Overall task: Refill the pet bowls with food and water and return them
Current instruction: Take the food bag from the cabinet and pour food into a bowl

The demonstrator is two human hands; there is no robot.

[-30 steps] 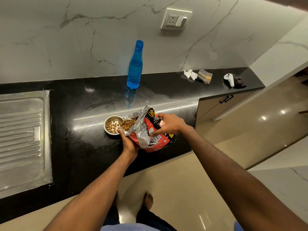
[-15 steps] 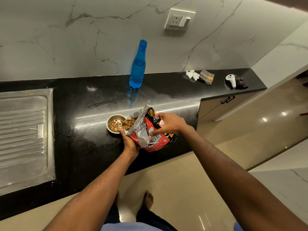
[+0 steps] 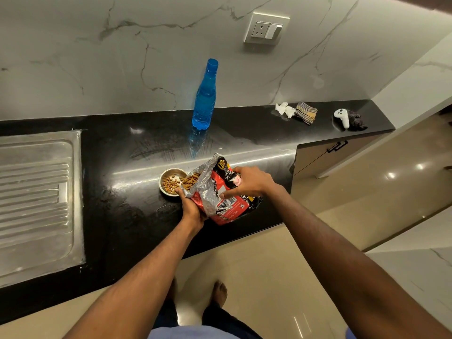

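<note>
- Red and black food bag (image 3: 221, 194) tipped on its side over the black counter (image 3: 117, 192), silver-lined mouth open toward the left — brown kibble (image 3: 190, 181) heaped at the opening.
- Small steel bowl (image 3: 171, 181) on the counter just left of the bag's mouth, partly covered with kibble, bare metal showing between the pieces.
- Left hand (image 3: 192, 207) clamped on the lower edge of the bag's mouth, thumb beside the bowl's near rim; contact with the rim not clear.
- Right hand (image 3: 252, 182) wrapped over the top of the bag, fingers curled down its printed face and thumb pressed near the barcode.
- Blue bottle (image 3: 205, 96) upright farther back, near the marble wall, well apart from the bowl.
- Steel drainboard (image 3: 36, 204) set into the counter at the far left.
- Toward the right end of the counter — crumpled white tissue (image 3: 285, 110), checked cloth (image 3: 305, 112), white controller (image 3: 342, 117) against a dark cloth (image 3: 357, 119).
- Wall socket and switch (image 3: 266, 29) above on the marble.
- Bare feet on the pale floor below.
</note>
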